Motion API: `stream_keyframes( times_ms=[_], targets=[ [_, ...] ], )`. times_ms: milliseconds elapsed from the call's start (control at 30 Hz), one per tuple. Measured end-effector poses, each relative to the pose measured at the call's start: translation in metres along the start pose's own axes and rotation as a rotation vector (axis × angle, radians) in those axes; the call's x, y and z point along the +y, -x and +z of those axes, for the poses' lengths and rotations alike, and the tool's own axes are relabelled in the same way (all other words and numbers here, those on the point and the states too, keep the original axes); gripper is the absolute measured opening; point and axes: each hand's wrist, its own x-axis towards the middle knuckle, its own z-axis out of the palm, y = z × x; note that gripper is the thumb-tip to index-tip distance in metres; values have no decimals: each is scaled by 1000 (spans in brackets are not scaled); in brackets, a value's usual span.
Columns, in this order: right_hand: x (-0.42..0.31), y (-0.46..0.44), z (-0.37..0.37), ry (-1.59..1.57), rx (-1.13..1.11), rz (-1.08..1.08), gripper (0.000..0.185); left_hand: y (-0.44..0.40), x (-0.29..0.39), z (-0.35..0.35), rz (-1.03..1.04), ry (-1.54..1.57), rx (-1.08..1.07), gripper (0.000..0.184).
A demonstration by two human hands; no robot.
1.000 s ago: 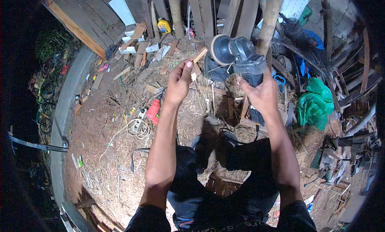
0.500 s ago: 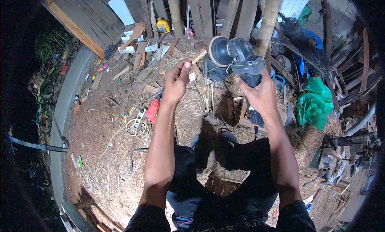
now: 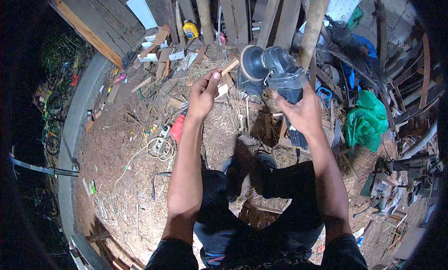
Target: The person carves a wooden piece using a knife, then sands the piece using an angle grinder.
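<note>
My left hand (image 3: 204, 95) pinches a short, thin wooden stick (image 3: 229, 66) between thumb and fingers. My right hand (image 3: 302, 112) is wrapped around the dark body of an angle grinder (image 3: 285, 78), its head pointing up and left. A round sanding disc (image 3: 252, 63) on a black backing pad is fitted to the grinder, its face turned towards the stick. The stick's far end is at the edge of the disc; whether they touch, I cannot tell.
A red power tool (image 3: 177, 128) lies on the ground near a power strip (image 3: 162, 135) and coiled cable (image 3: 109, 207). Planks (image 3: 233, 17) lean at the back, beside a yellow bottle (image 3: 190, 29). A green plastic bag (image 3: 366, 120) sits at the right among scrap wood.
The grinder has shifted slightly left and down, bringing its disc closer to the stick. My left hand has moved slightly left, still holding the stick.
</note>
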Motion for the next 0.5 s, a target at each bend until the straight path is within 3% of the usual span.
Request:
stream_keyframes(
  times_ms=[267,500],
  targets=[
    [7,-1,3,-29,-13,7,60,6,12,0,-65,-96,-6,46],
    [17,-3,5,-1,13,7,51,2,6,-6,5,-77,-56,40]
  ],
)
